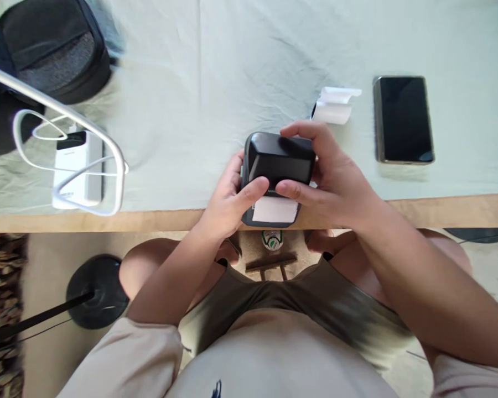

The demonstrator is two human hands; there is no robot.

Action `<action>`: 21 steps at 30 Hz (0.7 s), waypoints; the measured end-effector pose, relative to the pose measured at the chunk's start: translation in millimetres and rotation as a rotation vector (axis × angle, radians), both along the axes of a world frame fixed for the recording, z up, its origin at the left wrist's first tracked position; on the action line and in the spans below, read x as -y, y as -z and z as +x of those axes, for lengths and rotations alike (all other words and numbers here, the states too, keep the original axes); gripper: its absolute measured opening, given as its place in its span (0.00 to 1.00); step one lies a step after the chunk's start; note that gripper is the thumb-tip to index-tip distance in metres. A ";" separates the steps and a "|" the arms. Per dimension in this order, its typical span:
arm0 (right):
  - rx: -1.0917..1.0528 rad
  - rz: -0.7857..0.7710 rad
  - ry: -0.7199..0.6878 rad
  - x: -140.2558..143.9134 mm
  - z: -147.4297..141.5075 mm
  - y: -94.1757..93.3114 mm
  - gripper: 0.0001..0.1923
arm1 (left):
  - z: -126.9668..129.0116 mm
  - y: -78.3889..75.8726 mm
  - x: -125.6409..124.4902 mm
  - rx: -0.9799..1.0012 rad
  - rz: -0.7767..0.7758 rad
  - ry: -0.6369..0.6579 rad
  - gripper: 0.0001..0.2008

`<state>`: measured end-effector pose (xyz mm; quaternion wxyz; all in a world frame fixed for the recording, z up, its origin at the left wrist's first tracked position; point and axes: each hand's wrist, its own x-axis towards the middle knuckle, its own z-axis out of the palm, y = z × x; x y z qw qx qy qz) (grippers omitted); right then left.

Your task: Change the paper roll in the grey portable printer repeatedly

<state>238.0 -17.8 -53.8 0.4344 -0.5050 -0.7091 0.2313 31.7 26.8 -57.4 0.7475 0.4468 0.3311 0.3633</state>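
A pale green cloth (170, 138) is covering the table before you, its wooden edge (149, 221) showing along your side. You are holding a black device (280, 160) close to your body, over that edge. Your left hand (228, 202) and right hand (340, 182) are gripping it from opposite sides, thumbs lying across its front, probably so it stays steady and facing you. White paper (275, 210) is showing on its lower part. A paper roll (334, 108) is lying just beyond your right hand; a phone (404, 119) is resting farther right, perhaps for easy reach. Leftward, a white power bank (81, 190) is sitting under a white cable (119, 177), near a black bag (53, 50). Lettering between your thumbs is partly hidden and unreadable; the power bank's print is too small. Below, a bottle (273, 240) is displaying a green-and-white mark, its name illegible.
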 end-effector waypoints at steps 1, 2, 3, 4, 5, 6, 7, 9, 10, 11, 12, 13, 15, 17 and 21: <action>0.022 0.013 -0.004 -1.3 1.5 0.1 0.29 | 2.1 -0.8 0.1 -0.001 -0.003 -0.006 0.31; 0.046 0.018 -0.008 -2.6 3.1 0.3 0.29 | 4.0 -1.5 0.1 0.005 -0.007 -0.010 0.31; 0.066 0.020 -0.008 -3.6 4.8 0.5 0.28 | 5.7 -2.2 0.1 0.017 -0.013 -0.014 0.32; 0.082 0.021 -0.002 -4.3 6.3 0.6 0.28 | 7.2 -2.9 0.1 0.028 -0.020 -0.015 0.33; 0.094 0.023 0.003 -4.6 7.7 0.8 0.28 | 8.4 -3.6 0.2 0.036 -0.024 -0.017 0.34; 0.100 0.026 0.002 -4.6 8.9 1.0 0.28 | 9.4 -4.1 0.5 0.040 -0.021 -0.020 0.35; 0.102 0.030 -0.001 -4.4 9.7 1.2 0.28 | 9.9 -4.5 0.8 0.040 -0.014 -0.022 0.36; 0.100 0.035 -0.016 -3.6 10.6 1.6 0.28 | 9.9 -4.8 1.4 0.031 0.007 -0.023 0.35; 0.096 0.036 -0.023 -3.2 10.6 1.8 0.29 | 9.3 -4.7 1.6 0.031 0.016 -0.024 0.33; 0.091 0.037 -0.025 -2.8 10.2 2.0 0.29 | 8.4 -4.4 1.8 0.033 0.022 -0.024 0.32; 0.088 0.038 -0.022 -2.4 9.6 2.0 0.29 | 7.3 -4.0 1.8 0.033 0.023 -0.018 0.31; 0.089 0.038 -0.020 -2.1 8.7 1.9 0.29 | 6.0 -3.6 1.7 0.030 0.025 -0.017 0.31; 0.107 0.045 -0.012 -1.7 6.3 1.0 0.30 | 3.5 -3.1 1.7 0.017 0.032 -0.024 0.30; 0.134 0.078 -0.004 -1.2 3.6 -0.5 0.29 | 1.9 -3.2 1.9 0.010 0.040 -0.019 0.28; 0.122 0.140 0.040 0.4 1.7 -5.5 0.27 | 4.6 -3.0 2.6 0.060 0.031 -0.014 0.26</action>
